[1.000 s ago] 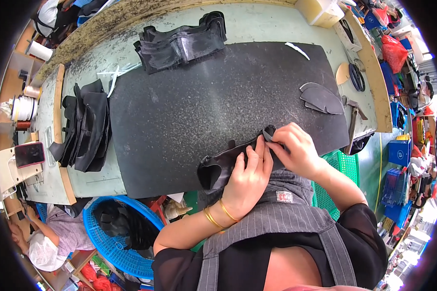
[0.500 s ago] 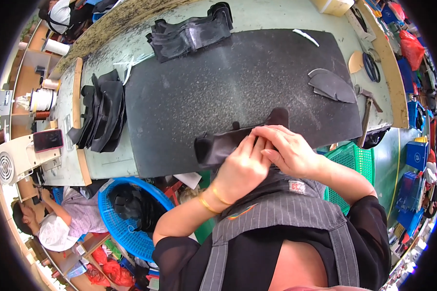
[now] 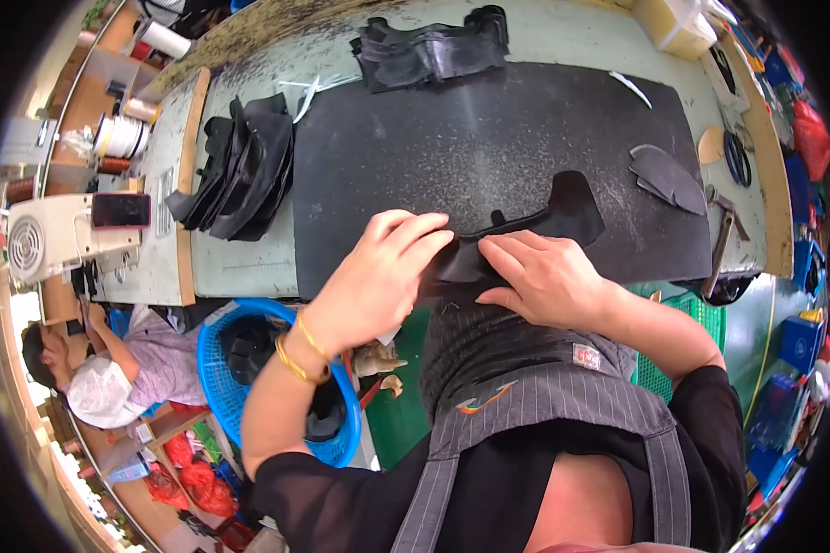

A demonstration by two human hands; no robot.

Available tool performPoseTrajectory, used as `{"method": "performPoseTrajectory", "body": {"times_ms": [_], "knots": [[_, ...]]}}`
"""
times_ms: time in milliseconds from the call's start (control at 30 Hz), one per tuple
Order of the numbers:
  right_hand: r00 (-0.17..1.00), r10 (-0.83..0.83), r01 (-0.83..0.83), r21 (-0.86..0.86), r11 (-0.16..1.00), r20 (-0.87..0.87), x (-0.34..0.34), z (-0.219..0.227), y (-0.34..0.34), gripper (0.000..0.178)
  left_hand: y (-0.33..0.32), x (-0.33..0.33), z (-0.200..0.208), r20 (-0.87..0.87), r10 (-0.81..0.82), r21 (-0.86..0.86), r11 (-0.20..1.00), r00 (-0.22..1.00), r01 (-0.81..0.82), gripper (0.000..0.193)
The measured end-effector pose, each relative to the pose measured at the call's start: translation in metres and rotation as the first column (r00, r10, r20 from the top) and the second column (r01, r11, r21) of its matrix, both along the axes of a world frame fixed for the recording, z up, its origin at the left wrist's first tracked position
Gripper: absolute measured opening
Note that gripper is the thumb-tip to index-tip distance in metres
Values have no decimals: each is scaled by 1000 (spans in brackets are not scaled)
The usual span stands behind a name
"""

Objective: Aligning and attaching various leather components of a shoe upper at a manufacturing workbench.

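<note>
A black, leather-like cut piece (image 3: 572, 214) with a raised right end and a small tab lies at the near edge of the dark work mat (image 3: 387, 157). My right hand (image 3: 549, 276) lies flat on its middle, fingers stretched out and thumb apart. Curled round the left end of the piece is my left hand (image 3: 378, 272), its fingertips at the upper edge; part of that end is hidden behind the hand.
Stacks of black pieces lie at the left (image 3: 240, 170) and at the far side (image 3: 433, 48). Right of the mat are a hammer (image 3: 724, 235) and scissors (image 3: 736, 158). A blue basket (image 3: 226, 387) stands lower left, near a co-worker (image 3: 148, 359); a green basket (image 3: 705, 318) stands right.
My hands were close together on the piece; the left has moved away to its left end, and the right now lies flatter. More of the piece's right side shows. The whole view has shifted.
</note>
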State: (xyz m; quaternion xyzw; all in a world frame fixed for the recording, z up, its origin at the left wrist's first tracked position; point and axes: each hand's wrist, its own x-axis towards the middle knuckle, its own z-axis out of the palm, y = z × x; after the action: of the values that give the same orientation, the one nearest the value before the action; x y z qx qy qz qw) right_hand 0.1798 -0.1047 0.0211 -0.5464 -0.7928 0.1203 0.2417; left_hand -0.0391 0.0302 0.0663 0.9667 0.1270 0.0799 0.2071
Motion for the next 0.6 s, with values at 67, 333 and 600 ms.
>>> {"method": "performPoseTrajectory", "body": {"times_ms": [67, 333, 600], "knots": [[998, -18, 18, 4, 1000, 55, -5, -3, 1, 63, 20, 5, -14, 80, 18, -122, 993, 997, -8, 34], [936, -319, 305, 106, 946, 147, -26, -8, 25, 18, -13, 41, -55, 536, 577, -302, 813, 616, -498, 26], [942, -335, 335, -4, 942, -5, -19, -2, 45, 16, -49, 27, -80, 425, 342, 0, 926, 838, -377, 26]]}}
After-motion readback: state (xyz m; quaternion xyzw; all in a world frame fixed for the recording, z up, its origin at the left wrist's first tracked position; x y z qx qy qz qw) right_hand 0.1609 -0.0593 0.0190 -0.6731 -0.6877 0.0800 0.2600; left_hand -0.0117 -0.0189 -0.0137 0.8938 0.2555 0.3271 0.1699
